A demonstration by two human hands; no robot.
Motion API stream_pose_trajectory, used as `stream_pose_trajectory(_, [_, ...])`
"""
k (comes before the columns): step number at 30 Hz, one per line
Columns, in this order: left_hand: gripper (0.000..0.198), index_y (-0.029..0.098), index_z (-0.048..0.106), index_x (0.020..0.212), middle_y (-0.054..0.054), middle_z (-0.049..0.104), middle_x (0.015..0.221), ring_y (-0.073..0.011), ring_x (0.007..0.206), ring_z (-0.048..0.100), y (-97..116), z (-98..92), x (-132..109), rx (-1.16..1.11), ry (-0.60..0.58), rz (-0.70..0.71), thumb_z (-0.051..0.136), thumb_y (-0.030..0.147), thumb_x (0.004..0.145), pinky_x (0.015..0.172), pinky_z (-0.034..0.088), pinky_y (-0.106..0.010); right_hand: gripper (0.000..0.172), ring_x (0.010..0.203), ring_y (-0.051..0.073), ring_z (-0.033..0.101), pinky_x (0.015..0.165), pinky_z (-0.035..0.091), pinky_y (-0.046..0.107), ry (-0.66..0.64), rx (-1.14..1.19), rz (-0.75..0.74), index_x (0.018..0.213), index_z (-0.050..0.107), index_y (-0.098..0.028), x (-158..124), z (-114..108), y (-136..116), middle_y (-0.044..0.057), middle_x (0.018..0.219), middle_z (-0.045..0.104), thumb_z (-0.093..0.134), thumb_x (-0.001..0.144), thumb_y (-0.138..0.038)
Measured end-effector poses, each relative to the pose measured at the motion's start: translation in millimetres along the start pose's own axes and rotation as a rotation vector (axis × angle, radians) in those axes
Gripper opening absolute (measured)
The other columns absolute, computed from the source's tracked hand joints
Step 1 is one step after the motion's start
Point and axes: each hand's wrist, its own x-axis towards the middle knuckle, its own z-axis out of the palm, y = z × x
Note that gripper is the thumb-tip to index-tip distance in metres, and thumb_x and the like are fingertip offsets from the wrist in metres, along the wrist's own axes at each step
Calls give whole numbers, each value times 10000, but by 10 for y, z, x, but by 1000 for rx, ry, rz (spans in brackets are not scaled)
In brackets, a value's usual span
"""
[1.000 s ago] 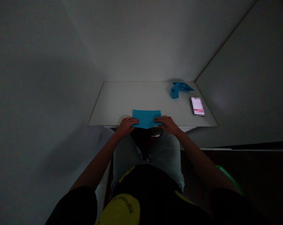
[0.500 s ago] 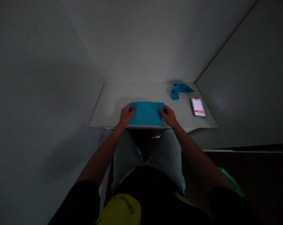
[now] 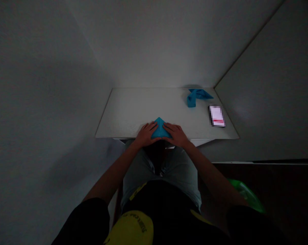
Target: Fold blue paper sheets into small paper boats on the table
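Observation:
A sheet of blue paper (image 3: 159, 126) lies at the table's front edge, its upper corners folded in to a point with a seam down the middle. Over its left side lies my left hand (image 3: 147, 134), fingers stretched out flat on the fold and thumb along the near edge. My right hand (image 3: 176, 133) presses the right side the same way, its fingers also extended. Both hands cover the paper's outer parts, so its full outline is hidden.
At the back right of the white table (image 3: 133, 105) stands a folded blue paper figure (image 3: 192, 98). A phone (image 3: 217, 116) with a blurred screen lies near the right edge. Walls enclose the table, and something green (image 3: 245, 194) is on the floor at right.
The blue paper was a wide rectangle held at its two upper corners; now those corners are folded down to the middle. Both hands have moved inward and lie flat on it.

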Motion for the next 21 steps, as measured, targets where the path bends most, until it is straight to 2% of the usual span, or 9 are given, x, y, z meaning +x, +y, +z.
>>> stream_pose_trajectory(3, [811,189,526,1624,-153,477,1713,-324,1624,408,-46,-50,-82,-25,-52,44,715,629,970,1358,297,-545,815,1523,381,482,1190,380,548,-60,-21,-6,1685,466,-251,-75,-56,-8,124,1726,459,627,1012,-681])
stream_pose_trajectory(8, [650,204,648,1516,-137,574,1640,-295,1567,502,-111,-145,-88,-105,-101,31,714,572,984,1347,324,-542,702,1386,396,549,1121,402,565,-138,-10,51,1636,549,-295,-74,-165,-1,80,1697,507,574,1040,-665])
stream_pose_trajectory(12, [526,224,708,1447,-112,594,1622,-293,1527,552,-128,-235,-1,-147,-156,10,704,479,987,1337,341,-548,651,1376,407,555,1109,397,590,-199,35,94,1595,599,-321,11,-252,5,72,1680,531,573,1035,-650])
stream_pose_trajectory(17, [421,218,750,1387,-87,669,1550,-269,1474,604,-143,-335,130,-184,-198,-29,594,386,1035,1287,434,-458,513,1402,387,565,1117,391,592,-273,101,160,1530,658,-335,139,-316,81,46,1646,579,557,1052,-493])
stream_pose_trajectory(21, [432,245,702,1450,-71,741,1438,-269,1325,697,-102,-358,205,-132,-121,-149,582,356,1050,1176,532,-411,477,1340,352,621,1086,409,552,-215,89,215,1503,665,-317,216,-304,87,63,1533,686,546,1044,-359])
